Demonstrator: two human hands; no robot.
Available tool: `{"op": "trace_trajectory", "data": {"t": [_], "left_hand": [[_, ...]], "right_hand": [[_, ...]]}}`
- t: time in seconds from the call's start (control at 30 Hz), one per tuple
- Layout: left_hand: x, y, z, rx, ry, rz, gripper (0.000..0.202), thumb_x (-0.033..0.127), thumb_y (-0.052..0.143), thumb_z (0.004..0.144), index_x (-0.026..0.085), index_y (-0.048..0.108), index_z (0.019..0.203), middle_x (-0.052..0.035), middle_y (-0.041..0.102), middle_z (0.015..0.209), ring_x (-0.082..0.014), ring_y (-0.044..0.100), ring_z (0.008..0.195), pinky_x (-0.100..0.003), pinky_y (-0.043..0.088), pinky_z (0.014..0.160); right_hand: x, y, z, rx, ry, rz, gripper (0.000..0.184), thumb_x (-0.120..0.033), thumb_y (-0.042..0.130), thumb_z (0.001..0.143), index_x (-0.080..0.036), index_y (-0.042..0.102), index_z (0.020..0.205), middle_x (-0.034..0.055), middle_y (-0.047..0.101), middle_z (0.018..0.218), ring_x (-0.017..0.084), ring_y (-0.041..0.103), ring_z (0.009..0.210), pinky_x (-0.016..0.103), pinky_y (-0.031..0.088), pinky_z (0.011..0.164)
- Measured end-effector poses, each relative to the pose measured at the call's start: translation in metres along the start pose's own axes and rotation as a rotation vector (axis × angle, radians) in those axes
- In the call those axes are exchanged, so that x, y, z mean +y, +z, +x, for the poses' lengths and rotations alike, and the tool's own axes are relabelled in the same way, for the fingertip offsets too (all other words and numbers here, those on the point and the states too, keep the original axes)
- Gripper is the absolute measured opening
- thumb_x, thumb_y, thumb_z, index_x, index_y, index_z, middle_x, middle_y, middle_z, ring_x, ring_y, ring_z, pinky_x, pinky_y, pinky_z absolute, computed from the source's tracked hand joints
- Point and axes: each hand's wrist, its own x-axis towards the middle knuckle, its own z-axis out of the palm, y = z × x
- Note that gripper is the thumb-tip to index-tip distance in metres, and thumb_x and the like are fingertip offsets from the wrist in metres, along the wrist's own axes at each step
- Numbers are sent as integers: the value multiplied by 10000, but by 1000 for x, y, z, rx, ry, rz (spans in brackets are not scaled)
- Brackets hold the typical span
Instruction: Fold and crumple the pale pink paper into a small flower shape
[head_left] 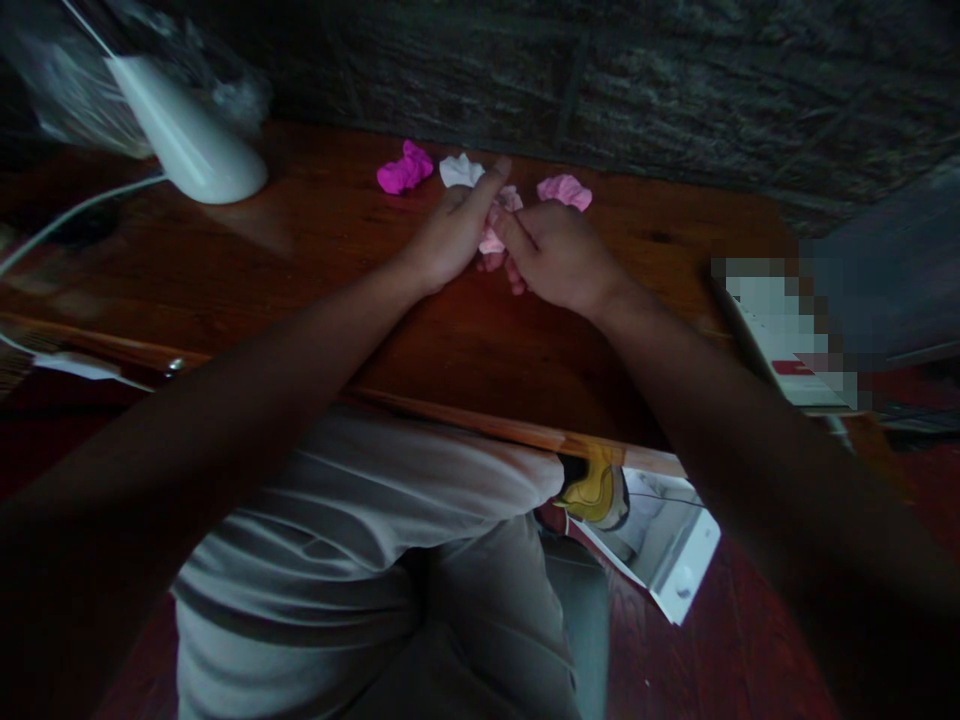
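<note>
Above the wooden table, my left hand (453,232) and my right hand (561,250) meet around a light pink crumpled piece (491,240), which looks like paper or thin cloth. My right thumb presses on it, and the fingers of both hands are closed about it, partly hidden. My left thumb points up and away from me. Just behind my left hand lies a white crumpled piece (460,170). A bright magenta one (405,170) is to its left. Beyond my right hand rests another pink crumpled piece (565,190).
At the left of the table (330,230) stands a white lamp-like object (199,150) with a cable. A dark stone-patterned wall (465,70) borders the back. On the right lies a blurred white box or book (787,330). Below are a yellow shoe (596,490) and an open white box (686,570).
</note>
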Motion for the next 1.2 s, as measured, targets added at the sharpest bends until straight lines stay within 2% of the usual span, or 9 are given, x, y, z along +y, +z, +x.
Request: {"op": "trace_trajectory", "data": {"t": [0.27, 0.5, 0.57, 0.63, 0.73, 0.9, 1.03, 1.2], "left_hand": [[5, -1, -3, -4, -10, 10, 707, 426, 297, 1094, 180, 565, 488, -49, 561, 472, -128, 541, 418, -265, 376, 466], [4, -2, 1, -17, -14, -17, 758, 506, 243, 1085, 196, 542, 460, -40, 509, 452, -126, 495, 405, -288, 349, 463], [3, -2, 1, -39, -8, -30, 708, 522, 275, 1078, 205, 561, 513, -25, 519, 481, -121, 492, 420, -285, 343, 475], [2, -3, 0, -74, -4, -30, 653, 521, 311, 1074, 204, 580, 572, -14, 531, 512, -113, 499, 443, -276, 341, 493], [0, -4, -1, -132, 1, -25, 594, 495, 369, 1073, 184, 600, 622, -14, 554, 546, -103, 513, 475, -261, 347, 522], [2, -5, -3, -196, 9, -43, 526, 421, 426, 1068, 172, 625, 650, -8, 568, 565, -100, 520, 493, -249, 334, 519], [7, -4, -5, -163, -46, 14, 465, 390, 473, 1054, 185, 612, 659, 9, 588, 573, -89, 507, 488, -247, 335, 528], [6, -3, -5, -138, -8, -23, 468, 262, 491, 1034, 195, 583, 580, 26, 530, 489, -93, 464, 441, -268, 329, 516]], "right_hand": [[5, 1, 2, 16, -58, 51, 519, -387, 438, 1089, -262, 513, 592, -16, 598, 559, 133, 573, 500, 264, 480, 602], [6, 6, 3, 108, -40, 77, 557, -415, 422, 1092, -245, 553, 578, 10, 714, 663, 130, 628, 544, 247, 516, 630], [9, 6, 6, 144, -25, 121, 578, -449, 392, 1096, -235, 552, 584, 26, 732, 690, 129, 630, 534, 247, 519, 602], [14, 6, 9, 185, -29, 184, 621, -548, 352, 1082, -233, 542, 582, 40, 726, 676, 138, 638, 533, 248, 514, 556], [20, 5, 14, 229, -30, 255, 701, -675, 273, 1041, -240, 530, 556, 51, 684, 606, 153, 650, 546, 250, 520, 552], [24, 7, 18, 222, 26, 391, 745, -762, 227, 994, -242, 488, 529, 54, 638, 566, 148, 572, 475, 259, 447, 448], [25, 8, 20, 268, 72, 488, 734, -808, 269, 958, -256, 450, 509, 26, 553, 507, 146, 507, 435, 262, 416, 414], [27, 7, 22, 184, 170, 497, 730, -813, 247, 953, -257, 469, 536, 24, 533, 517, 151, 520, 457, 254, 427, 424]]}}
